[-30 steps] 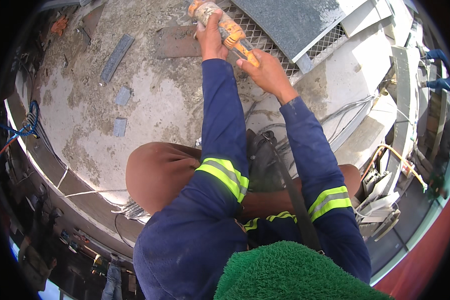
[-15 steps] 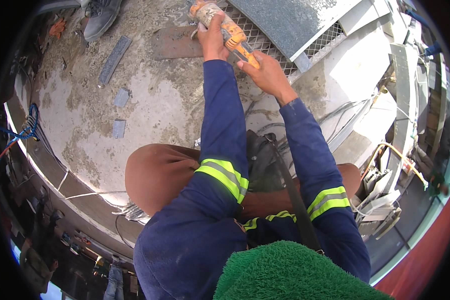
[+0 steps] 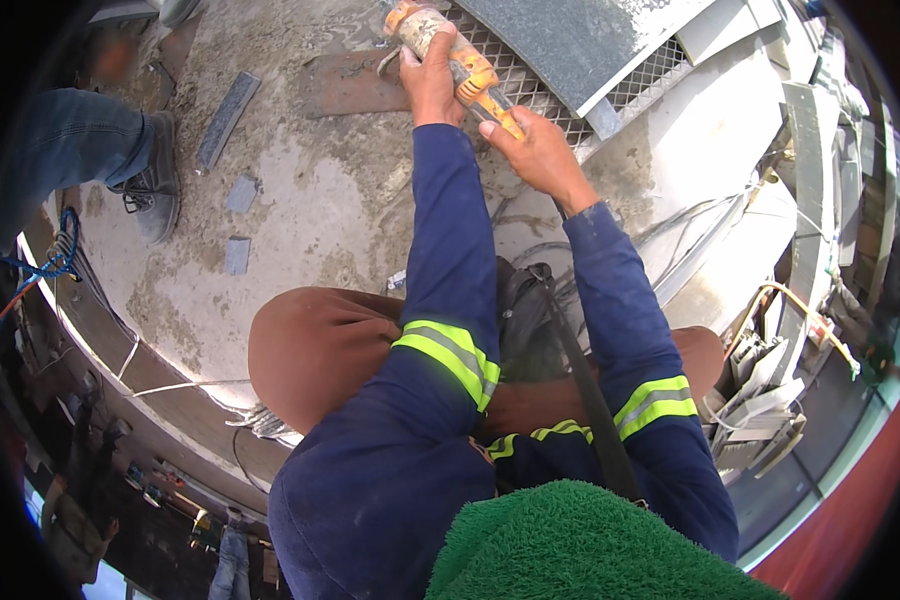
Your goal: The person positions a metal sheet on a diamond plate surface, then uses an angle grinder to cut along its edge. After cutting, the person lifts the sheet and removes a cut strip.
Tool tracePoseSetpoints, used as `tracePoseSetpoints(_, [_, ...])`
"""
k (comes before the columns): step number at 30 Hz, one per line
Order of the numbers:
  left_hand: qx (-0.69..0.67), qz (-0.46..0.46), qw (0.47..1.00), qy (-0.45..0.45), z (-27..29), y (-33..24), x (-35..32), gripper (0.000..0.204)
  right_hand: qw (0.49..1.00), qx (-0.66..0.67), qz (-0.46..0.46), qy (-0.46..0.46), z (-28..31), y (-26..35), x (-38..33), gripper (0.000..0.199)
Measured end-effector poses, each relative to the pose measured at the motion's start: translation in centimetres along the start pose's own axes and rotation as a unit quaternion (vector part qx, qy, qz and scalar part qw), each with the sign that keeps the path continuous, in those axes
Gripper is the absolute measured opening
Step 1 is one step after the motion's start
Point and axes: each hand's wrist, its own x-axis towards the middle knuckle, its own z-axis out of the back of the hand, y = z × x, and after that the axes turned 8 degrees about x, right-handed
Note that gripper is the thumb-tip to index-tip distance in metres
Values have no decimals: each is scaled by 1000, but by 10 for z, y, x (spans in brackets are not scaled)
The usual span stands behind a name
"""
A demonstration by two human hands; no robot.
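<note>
Both hands hold a worn orange angle grinder (image 3: 478, 80), smeared with grey dust, at the top middle. My left hand (image 3: 433, 85) is wrapped round its body near the front end. Farther back, my right hand (image 3: 538, 158) grips the rear handle. The grinder's disc cannot be made out at the picture's upper edge. Beside the grinder, to the right, a dark grey stone slab (image 3: 580, 45) lies over a metal mesh (image 3: 510, 75). A reddish-brown flat piece (image 3: 355, 85) rests on the floor left of my left hand.
A person's leg and grey work shoe (image 3: 152, 185) stand at left, near a grey stone strip (image 3: 228, 120) and two small stone offcuts (image 3: 238, 255). Cables (image 3: 670, 225) run across the floor at right, towards stacked panels and scraps (image 3: 760, 400). A blue hose (image 3: 65, 245) lies coiled at far left.
The other person's leg has stepped into view at left, its shoe now on the floor near the offcuts. My hands and the grinder have shifted only slightly.
</note>
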Motion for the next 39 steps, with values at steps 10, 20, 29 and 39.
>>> tracePoseSetpoints(10, [3, -30, 997, 77, 8, 15, -15, 53, 1000, 14, -20, 13, -2, -5, 6, 59])
tracePoseSetpoints(20, [24, -43, 998, 37, 15, 30, 13, 52, 999, 5, -40, 21, -5, -3, 21, 61])
tracePoseSetpoints(29, [20, -57, 998, 37, 13, 29, 7, 51, 999, -26, -24, 14, -4, -4, 15, 65])
tracePoseSetpoints(39, [-1, -26, 999, 27, 6, 18, -20, 71, 999, -24, -19, 16, -2, -8, 1, 62])
